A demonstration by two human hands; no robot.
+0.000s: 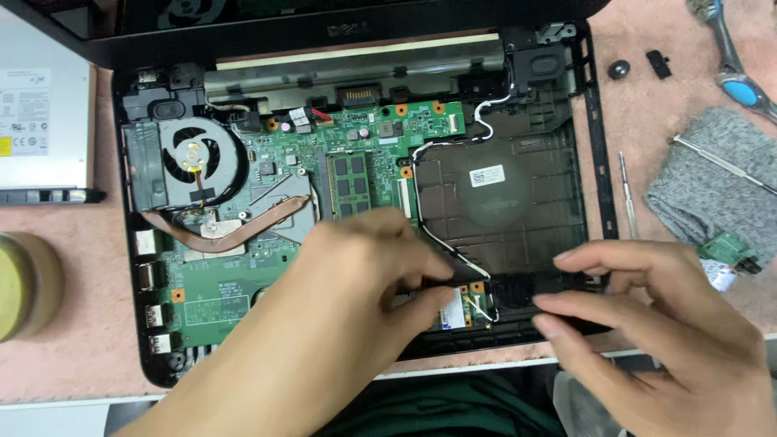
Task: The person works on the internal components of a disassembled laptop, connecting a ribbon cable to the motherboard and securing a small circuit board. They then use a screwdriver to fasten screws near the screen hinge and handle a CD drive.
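An opened laptop base [595, 154] lies on the pinkish table with its green motherboard [267, 267], round cooling fan [198, 158] and copper heat pipe exposed. My left hand [340, 307] reaches over the motherboard, fingertips pinched at a small card [455, 307] and the black and white wires [441, 251] near the front edge. My right hand [647, 324] rests on the front right rim of the base, fingers spread beside a black corner part [510, 291]. It holds nothing that I can see.
A grey optical drive [44, 121] lies at far left, a round tape roll [24, 283] below it. At right sit a grey cloth [712, 186], thin screwdrivers [627, 194], a blue-handled tool [736, 73], a small green board [728, 251] and two black caps [639, 66].
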